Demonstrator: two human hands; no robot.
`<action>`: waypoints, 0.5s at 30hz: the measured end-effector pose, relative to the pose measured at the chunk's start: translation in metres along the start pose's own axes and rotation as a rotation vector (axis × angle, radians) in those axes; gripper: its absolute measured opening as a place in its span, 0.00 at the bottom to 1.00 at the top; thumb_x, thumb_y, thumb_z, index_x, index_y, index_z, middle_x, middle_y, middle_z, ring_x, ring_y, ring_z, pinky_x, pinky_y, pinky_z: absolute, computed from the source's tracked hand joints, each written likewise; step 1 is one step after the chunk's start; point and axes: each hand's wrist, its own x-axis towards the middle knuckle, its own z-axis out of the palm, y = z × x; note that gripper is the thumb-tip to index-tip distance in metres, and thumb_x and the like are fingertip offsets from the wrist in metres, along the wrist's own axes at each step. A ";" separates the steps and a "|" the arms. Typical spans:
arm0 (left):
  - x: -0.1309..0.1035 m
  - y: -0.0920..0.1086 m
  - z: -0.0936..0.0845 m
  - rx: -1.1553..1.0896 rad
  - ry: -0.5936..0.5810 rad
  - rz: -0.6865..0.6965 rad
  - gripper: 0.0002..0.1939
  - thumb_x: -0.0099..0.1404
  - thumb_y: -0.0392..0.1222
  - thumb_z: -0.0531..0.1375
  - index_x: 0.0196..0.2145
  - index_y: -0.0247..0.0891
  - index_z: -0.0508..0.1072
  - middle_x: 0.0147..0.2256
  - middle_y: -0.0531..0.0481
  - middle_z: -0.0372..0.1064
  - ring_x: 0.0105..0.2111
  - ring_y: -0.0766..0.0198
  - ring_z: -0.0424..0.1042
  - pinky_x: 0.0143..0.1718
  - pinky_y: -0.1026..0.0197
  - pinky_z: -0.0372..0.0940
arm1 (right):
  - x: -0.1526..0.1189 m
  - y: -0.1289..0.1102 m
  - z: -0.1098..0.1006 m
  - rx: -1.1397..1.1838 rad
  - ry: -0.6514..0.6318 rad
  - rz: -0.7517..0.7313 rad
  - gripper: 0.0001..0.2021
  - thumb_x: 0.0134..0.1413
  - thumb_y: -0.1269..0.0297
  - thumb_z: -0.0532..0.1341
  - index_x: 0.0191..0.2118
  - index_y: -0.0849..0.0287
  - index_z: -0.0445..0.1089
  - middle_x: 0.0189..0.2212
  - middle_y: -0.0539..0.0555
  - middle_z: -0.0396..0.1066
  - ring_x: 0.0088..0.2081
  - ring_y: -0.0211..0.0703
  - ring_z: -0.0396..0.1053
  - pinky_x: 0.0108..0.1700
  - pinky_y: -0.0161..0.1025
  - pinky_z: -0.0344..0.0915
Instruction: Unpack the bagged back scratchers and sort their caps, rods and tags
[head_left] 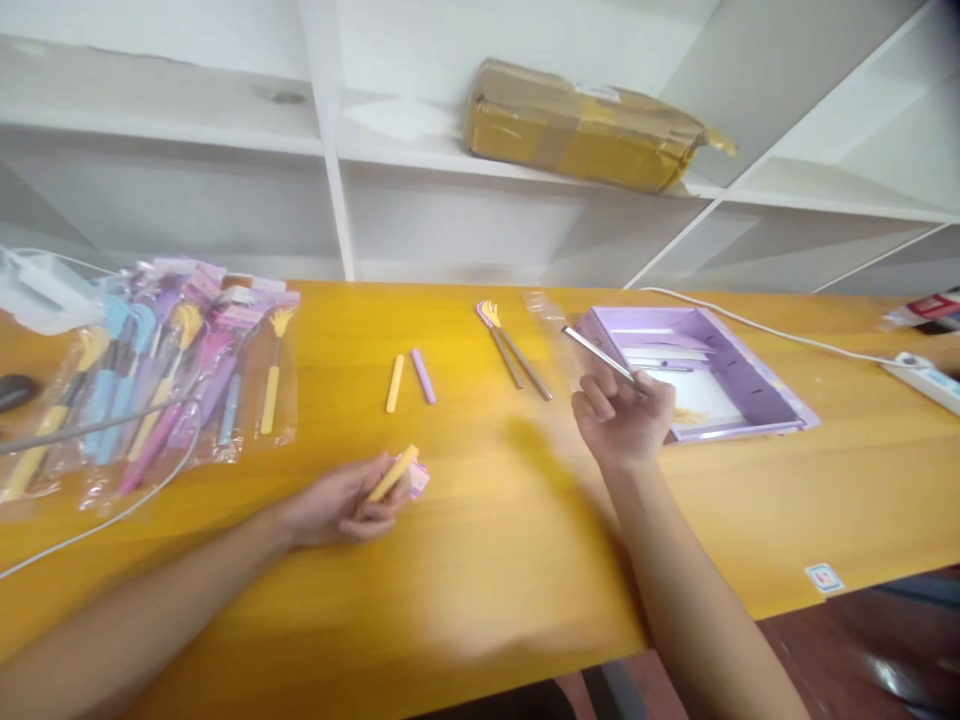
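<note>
My left hand [352,500] is closed around a yellow handle sleeve [394,474], with a small pink printed card [418,478] at its fingertips. Over the box's left edge, my right hand [624,410] grips the metal rod [598,352] of a back scratcher, its bare end pointing up and left. Something yellow [688,415] shows just right of that hand, probably the scratcher's claw head. Between the hands lie a yellow sleeve [395,384] and a purple sleeve [423,376]. Farther back, two metal-rod back scratchers [517,350] rest with their yellow and purple heads together.
A purple box [750,425] with papers and a pen inside sits at right, beside a clear plastic wrapper [555,325]. Bagged back scratchers [180,370] are heaped at left under a cable [150,490]. A power strip [930,380] lies far right; a taped parcel [577,125] occupies the shelf.
</note>
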 end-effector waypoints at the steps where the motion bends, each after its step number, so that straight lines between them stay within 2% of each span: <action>1: 0.001 0.004 0.000 -0.038 0.066 0.062 0.25 0.76 0.63 0.57 0.46 0.35 0.73 0.26 0.60 0.54 0.16 0.75 0.41 0.18 0.66 0.40 | 0.002 0.002 -0.002 -0.015 0.034 -0.004 0.28 0.58 0.53 0.66 0.22 0.56 0.45 0.21 0.47 0.52 0.21 0.35 0.44 0.21 0.35 0.52; 3: 0.002 0.013 -0.001 -0.074 0.198 0.220 0.26 0.73 0.59 0.61 0.58 0.36 0.72 0.32 0.55 0.61 0.18 0.76 0.44 0.20 0.66 0.46 | 0.005 0.010 -0.005 -0.031 0.076 0.008 0.22 0.56 0.55 0.66 0.23 0.56 0.53 0.25 0.49 0.63 0.24 0.35 0.53 0.23 0.34 0.59; 5: 0.003 0.021 -0.003 -0.049 0.307 0.372 0.30 0.68 0.54 0.64 0.64 0.41 0.69 0.43 0.48 0.69 0.22 0.74 0.53 0.25 0.64 0.56 | 0.006 0.021 -0.008 -0.059 0.081 0.026 0.15 0.57 0.54 0.65 0.27 0.55 0.62 0.33 0.51 0.72 0.28 0.36 0.63 0.27 0.33 0.65; 7: 0.005 0.025 -0.009 0.050 0.420 0.490 0.36 0.65 0.47 0.66 0.69 0.50 0.63 0.54 0.45 0.70 0.27 0.71 0.61 0.31 0.62 0.61 | 0.006 0.031 -0.010 -0.093 0.061 0.036 0.12 0.58 0.52 0.65 0.31 0.54 0.68 0.40 0.52 0.77 0.33 0.38 0.69 0.33 0.35 0.71; 9: 0.008 0.023 -0.020 0.193 0.548 0.559 0.44 0.62 0.41 0.66 0.73 0.57 0.58 0.62 0.46 0.64 0.34 0.68 0.68 0.37 0.61 0.65 | 0.005 0.037 -0.009 -0.093 0.046 0.032 0.12 0.59 0.52 0.67 0.33 0.53 0.70 0.44 0.52 0.79 0.36 0.38 0.72 0.38 0.36 0.74; 11: 0.009 0.016 -0.033 0.353 0.642 0.586 0.48 0.61 0.39 0.66 0.75 0.59 0.55 0.69 0.46 0.55 0.45 0.63 0.73 0.47 0.57 0.69 | 0.004 0.041 -0.006 -0.060 0.037 0.021 0.12 0.56 0.54 0.71 0.33 0.53 0.70 0.43 0.50 0.79 0.37 0.37 0.72 0.40 0.35 0.73; 13: 0.009 0.008 -0.046 0.525 0.648 0.602 0.46 0.64 0.40 0.66 0.76 0.59 0.56 0.73 0.47 0.44 0.58 0.55 0.71 0.61 0.51 0.68 | 0.002 0.043 -0.001 -0.046 0.010 0.019 0.13 0.53 0.58 0.74 0.32 0.54 0.70 0.42 0.49 0.78 0.34 0.34 0.70 0.40 0.33 0.71; 15: 0.007 0.002 -0.055 0.672 0.601 0.631 0.42 0.68 0.43 0.66 0.75 0.61 0.58 0.75 0.50 0.35 0.67 0.48 0.64 0.70 0.47 0.61 | 0.001 0.047 0.004 -0.077 -0.014 0.026 0.13 0.52 0.61 0.75 0.32 0.55 0.70 0.42 0.49 0.78 0.32 0.32 0.66 0.38 0.32 0.68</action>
